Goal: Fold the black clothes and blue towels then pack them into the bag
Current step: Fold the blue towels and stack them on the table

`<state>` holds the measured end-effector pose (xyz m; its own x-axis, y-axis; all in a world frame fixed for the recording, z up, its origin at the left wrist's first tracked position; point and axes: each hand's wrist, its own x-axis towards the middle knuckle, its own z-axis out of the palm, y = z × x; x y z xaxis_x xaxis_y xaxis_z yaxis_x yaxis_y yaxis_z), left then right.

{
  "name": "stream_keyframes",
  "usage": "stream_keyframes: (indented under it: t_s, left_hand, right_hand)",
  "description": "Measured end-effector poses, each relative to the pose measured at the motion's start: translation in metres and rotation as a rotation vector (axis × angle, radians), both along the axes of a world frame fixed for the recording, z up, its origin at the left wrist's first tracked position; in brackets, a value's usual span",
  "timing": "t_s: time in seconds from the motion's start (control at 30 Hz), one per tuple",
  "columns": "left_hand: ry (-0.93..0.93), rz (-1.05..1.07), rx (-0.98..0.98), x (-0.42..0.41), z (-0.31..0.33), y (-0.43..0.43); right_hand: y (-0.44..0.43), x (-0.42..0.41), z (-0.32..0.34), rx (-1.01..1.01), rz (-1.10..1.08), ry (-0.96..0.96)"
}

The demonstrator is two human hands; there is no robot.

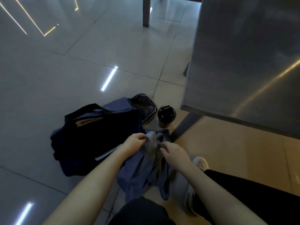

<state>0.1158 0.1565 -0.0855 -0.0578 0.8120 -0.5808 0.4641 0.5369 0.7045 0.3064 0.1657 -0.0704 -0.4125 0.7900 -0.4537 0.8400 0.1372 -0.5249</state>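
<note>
**Blue towel held over floor, bag on left**

Navy bag (97, 137) lies on the tiles, long axis lower-left to upper-right. Left hand (134, 142) grips the blue towel (142, 169) by its top edge. Towel hangs bunched, long axis toward the person. Right hand (175, 155) pinches the same edge.

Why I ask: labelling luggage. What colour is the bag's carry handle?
The carry handle is black, on a navy bag; head view shows it best.

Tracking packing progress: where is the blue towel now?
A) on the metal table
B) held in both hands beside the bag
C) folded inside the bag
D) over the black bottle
B: the left hand and right hand grip the crumpled blue towel, hanging beside the bag.
</note>
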Motion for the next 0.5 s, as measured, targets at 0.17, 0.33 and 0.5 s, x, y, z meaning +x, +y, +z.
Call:
stream_keyframes:
  t_s: [0.17, 0.33, 0.5]
  left_hand:
    - [0.096, -0.172, -0.023, -0.018, 0.074, 0.007]
    - [0.218, -0.314, -0.035, -0.026, 0.141, 0.009]
    - [0.308, -0.414, -0.016, -0.012, 0.195, 0.001]
  right_hand:
    - [-0.001, -0.020, 0.042, 0.006, -0.050, 0.131]
    - [-0.002, -0.027, 0.090, 0.065, -0.077, 0.197]
    - [-0.002, -0.031, 0.125, 0.106, -0.067, 0.239]
